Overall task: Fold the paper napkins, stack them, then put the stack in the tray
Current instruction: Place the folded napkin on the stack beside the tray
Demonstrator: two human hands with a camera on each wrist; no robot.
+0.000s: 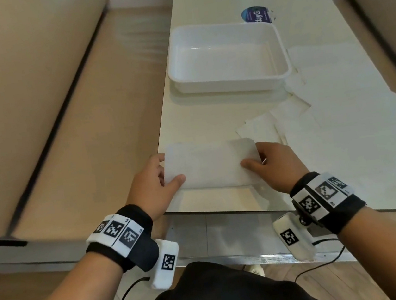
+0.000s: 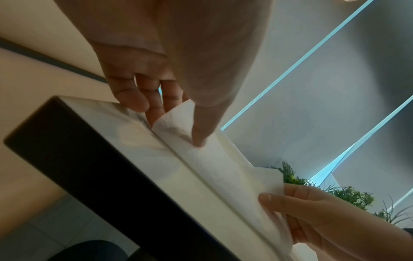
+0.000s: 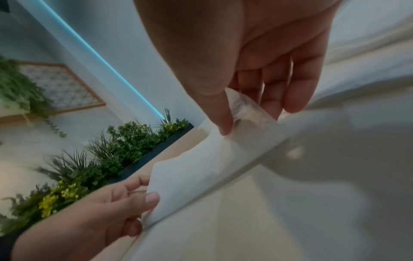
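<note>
A white paper napkin [image 1: 209, 166] is lifted a little off the near edge of the table. My left hand [image 1: 157, 180] pinches its left end between thumb and fingers, and my right hand [image 1: 266, 163] pinches its right end. The left wrist view shows the napkin [image 2: 210, 159] under my left thumb, with my right hand [image 2: 312, 211] at its far end. The right wrist view shows the napkin [image 3: 201, 169] bowed between my right thumb and fingers, with my left hand [image 3: 125, 208] on its other end. A white empty tray [image 1: 227, 55] stands further back on the table.
Several unfolded white napkins [image 1: 332, 107] lie spread over the right part of the table [image 1: 209, 125], reaching the tray's right side. A round blue sticker [image 1: 256, 15] sits behind the tray. Beige benches [image 1: 41, 100] flank the table. Green plants [image 3: 125, 144] stand in the background.
</note>
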